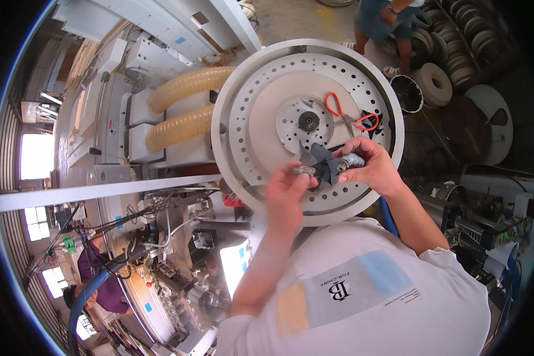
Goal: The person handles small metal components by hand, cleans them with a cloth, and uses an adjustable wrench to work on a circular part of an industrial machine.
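A: Your hands are near the middle of the frame, over the lower part of the round machine (358,207). What does your left hand (286,185) have?

B: Your left thumb and fingers are pinched together on a small metal piece (304,171); it's too blurred to name more closely.

A: Your right hand (372,163), just to the right, has thumb and fingers pressed around a silvery fitting (353,160). A creased dark grey sheet (320,160) shows between your hands; I can't tell whether your fingertips grip its edge too.

B: I'd judge you're at a preparing step: one metal part in each hand, apart, with the sheet perhaps for wrapping or wiping.

A: Then your next move probably calls for steadying the silvery fitting with your right hand while your left brings its piece or the sheet to it, pinched firmly so nothing drops onto the machine.

B: Mind the red-handled scissors (346,120) as well. They lie just above your right hand in the frame, handles spread, blades seemingly toward your fingers.
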`<action>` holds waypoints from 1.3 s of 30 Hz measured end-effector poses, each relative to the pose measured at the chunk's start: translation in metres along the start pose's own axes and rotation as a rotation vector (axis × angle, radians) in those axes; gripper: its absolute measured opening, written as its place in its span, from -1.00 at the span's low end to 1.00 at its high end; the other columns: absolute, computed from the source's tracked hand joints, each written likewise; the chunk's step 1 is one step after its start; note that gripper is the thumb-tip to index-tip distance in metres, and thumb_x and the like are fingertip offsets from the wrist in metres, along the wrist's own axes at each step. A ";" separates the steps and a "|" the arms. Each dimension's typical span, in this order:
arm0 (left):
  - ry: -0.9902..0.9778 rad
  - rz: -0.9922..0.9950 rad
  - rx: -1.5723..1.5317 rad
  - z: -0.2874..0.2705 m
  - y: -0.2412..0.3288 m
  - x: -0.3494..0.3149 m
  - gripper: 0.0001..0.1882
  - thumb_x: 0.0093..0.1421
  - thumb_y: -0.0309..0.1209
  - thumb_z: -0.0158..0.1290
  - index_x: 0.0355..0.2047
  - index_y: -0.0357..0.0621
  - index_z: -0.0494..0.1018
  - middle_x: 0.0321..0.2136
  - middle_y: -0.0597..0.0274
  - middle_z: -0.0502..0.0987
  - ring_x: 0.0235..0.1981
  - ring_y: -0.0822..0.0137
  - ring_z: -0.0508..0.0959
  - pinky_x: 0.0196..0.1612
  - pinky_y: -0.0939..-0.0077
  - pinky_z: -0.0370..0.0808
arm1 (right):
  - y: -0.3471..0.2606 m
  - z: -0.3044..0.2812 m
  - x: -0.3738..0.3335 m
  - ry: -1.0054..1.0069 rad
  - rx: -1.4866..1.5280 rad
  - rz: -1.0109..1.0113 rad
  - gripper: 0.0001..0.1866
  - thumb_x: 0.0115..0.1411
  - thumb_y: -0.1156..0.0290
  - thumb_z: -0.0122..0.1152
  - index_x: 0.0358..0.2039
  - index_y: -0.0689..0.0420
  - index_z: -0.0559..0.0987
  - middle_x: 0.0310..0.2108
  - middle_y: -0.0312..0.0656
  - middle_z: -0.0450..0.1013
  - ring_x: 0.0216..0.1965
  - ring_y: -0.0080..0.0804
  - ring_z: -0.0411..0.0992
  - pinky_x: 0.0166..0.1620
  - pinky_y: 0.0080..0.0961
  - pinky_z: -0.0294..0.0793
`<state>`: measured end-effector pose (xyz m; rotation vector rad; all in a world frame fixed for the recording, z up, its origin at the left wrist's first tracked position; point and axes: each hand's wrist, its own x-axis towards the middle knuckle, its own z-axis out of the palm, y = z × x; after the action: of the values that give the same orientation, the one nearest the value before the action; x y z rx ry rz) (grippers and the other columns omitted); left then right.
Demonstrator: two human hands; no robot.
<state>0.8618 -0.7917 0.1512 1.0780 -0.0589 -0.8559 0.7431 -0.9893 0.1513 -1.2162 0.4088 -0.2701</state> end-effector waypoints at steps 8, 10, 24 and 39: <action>-0.028 0.060 0.062 0.006 0.020 -0.046 -0.71 0.27 -0.58 0.21 -0.03 -0.28 0.43 -0.19 0.13 0.63 -0.21 0.33 0.65 -0.03 0.39 0.62 | -0.038 0.054 -0.022 -0.089 -0.167 0.044 -0.53 0.02 0.71 0.47 -0.01 0.32 0.59 -0.11 -0.19 0.59 -0.16 -0.50 0.59 -0.09 -0.54 0.62; -0.026 0.081 0.050 0.001 0.020 -0.052 -0.71 0.26 -0.57 0.23 -0.04 -0.28 0.43 -0.19 0.13 0.63 -0.20 0.33 0.65 -0.03 0.40 0.61 | -0.044 0.062 -0.027 -0.087 -0.270 0.028 -0.54 0.04 0.71 0.46 0.00 0.30 0.60 -0.15 -0.19 0.61 -0.20 -0.53 0.60 -0.11 -0.55 0.63; -0.079 0.335 0.386 -0.011 0.034 -0.082 -0.68 0.23 -0.64 0.24 -0.05 -0.26 0.42 -0.05 0.01 0.59 -0.05 0.30 0.64 0.08 0.39 0.59 | -0.064 0.084 -0.050 -0.119 -0.910 -0.259 -0.54 0.00 0.33 0.53 -0.04 0.03 0.67 -0.36 -0.15 0.61 -0.43 -0.21 0.59 -0.33 -0.40 0.59; -0.066 0.105 0.232 -0.020 0.042 -0.087 -0.61 0.27 -0.63 0.20 0.09 -0.35 0.43 -0.13 0.05 0.62 -0.09 0.28 0.65 0.00 0.41 0.62 | -0.078 0.084 -0.055 -0.251 -1.052 -0.542 -0.49 -0.10 0.43 0.55 -0.05 0.00 0.70 -0.41 -0.22 0.58 -0.51 -0.28 0.54 -0.47 -0.44 0.51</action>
<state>0.8354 -0.7133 0.2053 1.2519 -0.2735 -0.8033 0.7320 -0.9203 0.2578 -2.3694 -0.0496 -0.3721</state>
